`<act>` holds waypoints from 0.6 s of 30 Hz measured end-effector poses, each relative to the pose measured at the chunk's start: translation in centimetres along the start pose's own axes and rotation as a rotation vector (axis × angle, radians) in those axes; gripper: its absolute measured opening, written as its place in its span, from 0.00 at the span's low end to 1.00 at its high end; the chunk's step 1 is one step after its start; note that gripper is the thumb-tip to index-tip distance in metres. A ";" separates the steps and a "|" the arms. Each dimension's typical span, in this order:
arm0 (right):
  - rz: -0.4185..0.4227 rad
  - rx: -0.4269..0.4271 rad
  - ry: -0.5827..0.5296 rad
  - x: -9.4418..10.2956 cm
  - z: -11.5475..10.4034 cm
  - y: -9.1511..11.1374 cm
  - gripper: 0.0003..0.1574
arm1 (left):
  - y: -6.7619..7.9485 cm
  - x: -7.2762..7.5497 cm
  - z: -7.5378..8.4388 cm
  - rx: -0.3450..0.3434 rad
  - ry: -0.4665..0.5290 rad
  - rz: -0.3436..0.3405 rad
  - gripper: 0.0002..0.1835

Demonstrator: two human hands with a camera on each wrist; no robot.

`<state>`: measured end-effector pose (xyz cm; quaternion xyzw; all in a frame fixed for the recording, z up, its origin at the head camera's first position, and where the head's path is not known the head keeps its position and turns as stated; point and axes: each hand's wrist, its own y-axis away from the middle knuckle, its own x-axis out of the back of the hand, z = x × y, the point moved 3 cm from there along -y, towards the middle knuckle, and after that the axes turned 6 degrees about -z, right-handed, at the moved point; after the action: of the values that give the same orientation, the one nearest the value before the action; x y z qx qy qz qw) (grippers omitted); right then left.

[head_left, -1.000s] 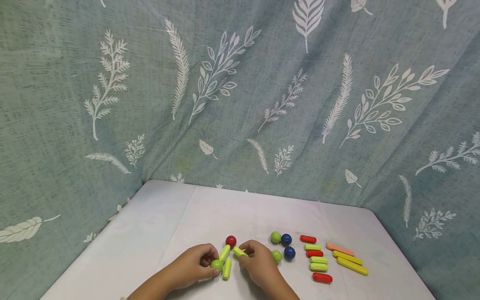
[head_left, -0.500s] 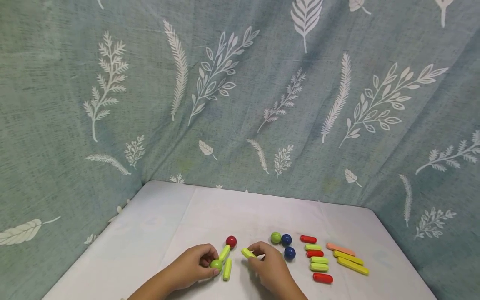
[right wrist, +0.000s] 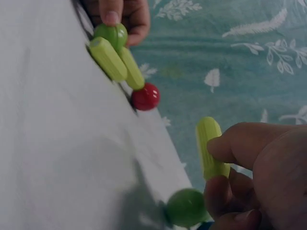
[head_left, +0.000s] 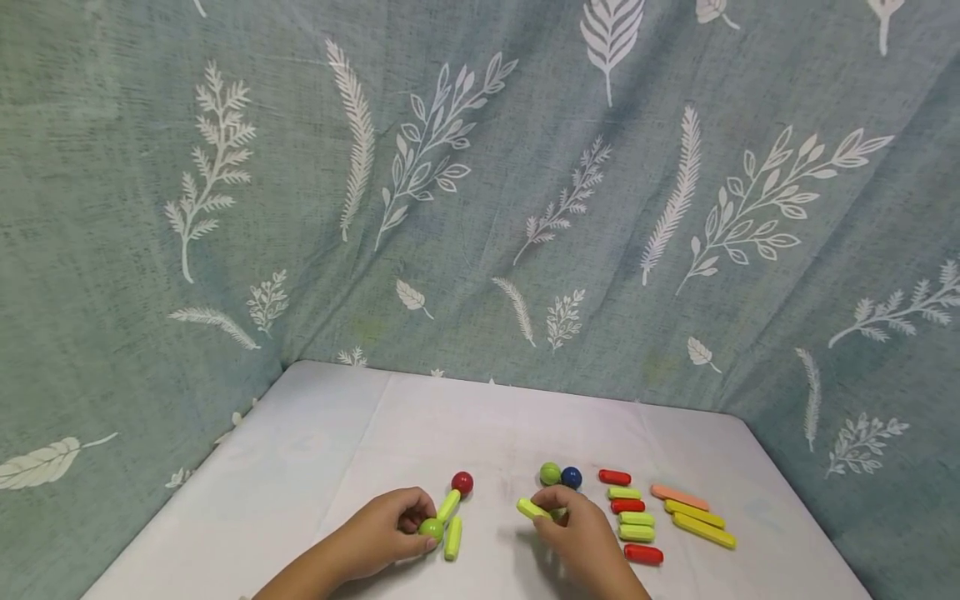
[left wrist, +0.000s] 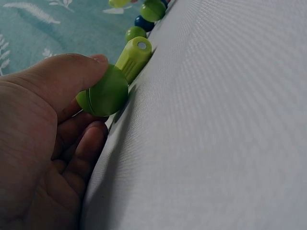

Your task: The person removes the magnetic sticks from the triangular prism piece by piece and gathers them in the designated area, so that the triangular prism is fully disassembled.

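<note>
Between thumb and fingers, my left hand holds a green ball on the white table. A yellow-green magnetic rod runs from this ball to a red ball; a second such rod lies just right of the green ball. My right hand pinches another yellow-green rod, raised off the table. Close below its fingers, the right wrist view shows a green ball. This hand mostly hides that ball and a nearby blue one in the head view.
Behind my right hand sit a green ball and a blue ball. Farther right lies a column of red rods and yellow-green rods, then longer yellow sticks and an orange stick. A leaf-patterned curtain encloses the table.
My right hand has moved right with its rod, away from the left-hand pieces, and now covers the nearer balls. My left hand stays in place on the green ball.
</note>
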<state>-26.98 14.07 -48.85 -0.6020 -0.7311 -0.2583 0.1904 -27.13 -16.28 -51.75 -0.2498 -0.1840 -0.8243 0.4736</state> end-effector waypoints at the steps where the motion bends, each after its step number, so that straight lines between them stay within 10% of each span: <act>1: 0.007 -0.002 0.003 0.3 0.2 0.1 0.12 | 0.0 0.0 0.0 -0.001 -0.002 0.000 0.17; 18: 0.090 -0.131 0.083 5.0 4.3 1.8 0.12 | 0.0 0.0 -0.1 -0.001 0.009 0.003 0.18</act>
<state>-26.09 20.88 -49.00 -0.6343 -0.6763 -0.3216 0.1921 -27.19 -16.32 -51.77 -0.2466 -0.1809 -0.8248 0.4756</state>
